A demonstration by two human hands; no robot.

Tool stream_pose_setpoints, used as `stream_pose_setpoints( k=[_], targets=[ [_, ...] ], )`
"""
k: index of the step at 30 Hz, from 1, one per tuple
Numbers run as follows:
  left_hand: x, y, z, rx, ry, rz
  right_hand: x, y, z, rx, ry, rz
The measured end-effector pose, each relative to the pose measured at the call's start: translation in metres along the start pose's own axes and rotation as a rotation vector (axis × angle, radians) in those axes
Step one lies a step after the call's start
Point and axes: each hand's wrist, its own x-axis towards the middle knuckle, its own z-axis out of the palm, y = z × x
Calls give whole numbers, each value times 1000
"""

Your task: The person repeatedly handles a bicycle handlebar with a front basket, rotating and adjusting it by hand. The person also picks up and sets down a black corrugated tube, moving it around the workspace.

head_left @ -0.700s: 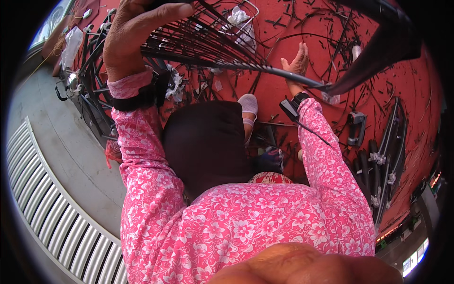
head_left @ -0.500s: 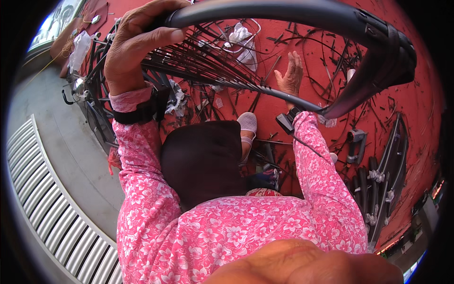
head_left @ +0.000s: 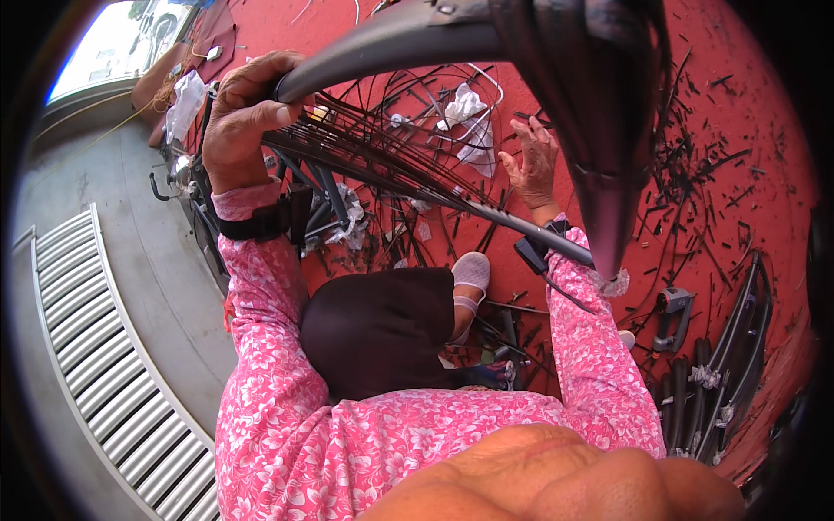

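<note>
1. the dark tubular frame (head_left: 391, 43) is held up in front of the person, above the red floor (head_left: 721, 208); its thick curved bar arches over, and a broad dark end hangs down on the right.
2. a fan of thin dark cords (head_left: 365, 156) runs along the thin grey rod (head_left: 521, 224) at the lower side of the frame.
3. the left hand (head_left: 236, 130) grips the left end of the curved bar, thumb below, fingers wrapped over.
4. the right hand (head_left: 532, 165) is raised with fingers spread, nothing seen in it, near the rod; whether they touch, i cannot tell.
5. beyond the cords lies crumpled white plastic (head_left: 466, 106), among dark scraps (head_left: 686, 161).
6. at the right, a grey handled tool (head_left: 672, 318) lies near a bundle of dark tubes (head_left: 695, 391).
7. at the far left stands a slatted metal rack (head_left: 113, 352).
</note>
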Motion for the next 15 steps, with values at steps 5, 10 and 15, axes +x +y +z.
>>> stream_pose_setpoints(
  k=[5,10,15],
  targets=[
    [12,-4,-14,42,-71,-4,-29,0,5,308,-218,96],
    [13,-12,-25,136,57,35,-69,-10,-23,532,-181,414],
    [8,1,-16,434,14,83,-84,-23,-63,544,-205,559]
  ],
)
